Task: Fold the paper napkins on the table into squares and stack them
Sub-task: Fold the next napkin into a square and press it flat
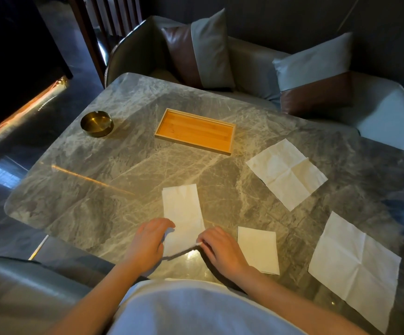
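A white napkin folded in half into a long strip (183, 211) lies in front of me on the marble table (99, 170). My left hand (148, 243) holds its near left corner and my right hand (220, 247) pinches its near right corner, lifting the near edge off the table. A smaller folded napkin (258, 249) lies just right of my right hand. Two unfolded square napkins rest further right, one at the near right (355, 267) and one further back (286, 172).
An empty wooden tray (230, 139) sits mid-table at the back. A brass ashtray (96, 123) stands at the back left. Chairs with cushions (201, 49) line the far edge. The table's near left corner drops off to the floor.
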A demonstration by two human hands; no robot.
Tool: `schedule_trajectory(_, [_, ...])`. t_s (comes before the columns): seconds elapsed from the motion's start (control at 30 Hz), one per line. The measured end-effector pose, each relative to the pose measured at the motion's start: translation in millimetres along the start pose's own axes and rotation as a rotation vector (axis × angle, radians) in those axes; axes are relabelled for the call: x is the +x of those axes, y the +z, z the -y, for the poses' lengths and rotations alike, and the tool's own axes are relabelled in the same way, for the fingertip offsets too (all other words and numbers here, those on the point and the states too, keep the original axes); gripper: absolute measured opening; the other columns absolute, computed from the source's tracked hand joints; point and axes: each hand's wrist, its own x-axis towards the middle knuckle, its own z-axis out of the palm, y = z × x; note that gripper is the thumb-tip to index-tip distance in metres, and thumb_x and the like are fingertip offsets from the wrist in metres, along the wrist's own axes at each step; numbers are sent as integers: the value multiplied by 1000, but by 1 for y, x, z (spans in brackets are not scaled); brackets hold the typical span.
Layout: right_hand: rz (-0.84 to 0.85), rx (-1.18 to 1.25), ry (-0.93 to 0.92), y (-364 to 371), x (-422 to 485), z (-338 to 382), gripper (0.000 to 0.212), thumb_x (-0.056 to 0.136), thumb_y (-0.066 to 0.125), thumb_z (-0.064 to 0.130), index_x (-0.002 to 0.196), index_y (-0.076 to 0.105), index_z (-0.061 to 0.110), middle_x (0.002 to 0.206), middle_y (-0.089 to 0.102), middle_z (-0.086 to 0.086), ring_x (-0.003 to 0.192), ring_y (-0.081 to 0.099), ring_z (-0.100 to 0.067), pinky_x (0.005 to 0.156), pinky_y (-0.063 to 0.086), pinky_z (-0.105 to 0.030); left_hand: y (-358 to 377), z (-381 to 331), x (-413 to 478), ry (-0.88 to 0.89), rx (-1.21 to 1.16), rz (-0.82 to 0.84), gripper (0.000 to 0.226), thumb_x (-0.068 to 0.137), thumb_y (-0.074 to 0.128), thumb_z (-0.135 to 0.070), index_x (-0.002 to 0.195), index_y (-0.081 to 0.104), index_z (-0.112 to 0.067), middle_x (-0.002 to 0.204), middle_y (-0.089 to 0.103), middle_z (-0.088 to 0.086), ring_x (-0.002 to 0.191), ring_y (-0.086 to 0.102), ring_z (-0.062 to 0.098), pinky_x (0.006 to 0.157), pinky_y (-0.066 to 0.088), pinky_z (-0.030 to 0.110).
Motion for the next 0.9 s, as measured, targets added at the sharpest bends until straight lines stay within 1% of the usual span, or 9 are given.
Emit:
schedule_trajectory(0.17, [-69,79,51,-8,3,6,14,98,40,31,104,51,26,100,60,5,88,52,-12,75,48,-33,0,3,-2,25,42,73,55,78,60,-19,131,48,-24,135,53,-3,123,48,19,102,35,34])
schedule_trajectory(0.27, [-63,101,62,-9,4,10,12,97,38,38,103,46,30,95,56,7,83,50,-11,70,48,-35,1,-8,4,-64,-98,-16,29,81,61,-11,107,63,-23,110,65,-4,99,58,16,76,39,16])
schedule_trajectory(0.33, [-48,132,99,-8,4,11,18,92,47,45,105,44,33,98,55,11,84,50,-8,69,48,-31,1,-13,6,-161,-136,-19,27,82,55,-4,98,62,-25,99,63,-6,86,55,12,64,35,12])
schedule_trajectory(0.43, [7,206,203,-8,4,8,35,83,61,46,113,44,38,110,54,15,98,53,-5,80,49,-25,3,-16,4,-208,-181,38,25,87,49,-7,92,57,-31,90,65,-4,77,56,12,61,41,19])
schedule_trajectory(0.5, [31,224,267,-8,4,5,32,86,61,38,115,50,34,110,58,10,102,55,-10,84,50,-30,4,-16,3,-200,-224,55,23,91,45,-10,91,56,-30,89,66,2,77,58,17,63,43,26])
schedule_trajectory(0.6, [45,266,360,-9,5,1,23,91,57,32,113,58,25,101,66,2,94,59,-15,80,52,-36,10,-15,3,-250,-220,51,18,96,46,-19,104,62,-20,93,69,6,77,58,14,58,38,12])
schedule_trajectory(0.67, [66,310,411,-8,5,-1,13,91,56,32,98,59,21,86,66,2,79,59,-15,72,49,-37,14,-15,2,-302,-234,30,22,96,49,-23,110,63,-13,93,69,6,77,59,14,57,36,8])
schedule_trajectory(0.73, [87,335,452,-5,5,-2,17,91,56,33,84,54,18,74,61,1,68,55,-16,64,44,-34,15,-15,1,-317,-253,41,22,95,49,-22,112,61,-15,88,67,1,75,59,13,60,41,15])
schedule_trajectory(0.9, [79,377,508,0,5,-3,23,91,57,33,79,51,15,73,62,-10,69,56,-28,61,39,-34,18,-15,1,-360,-278,59,27,91,52,-19,117,57,-18,81,60,-6,74,56,8,61,43,24])
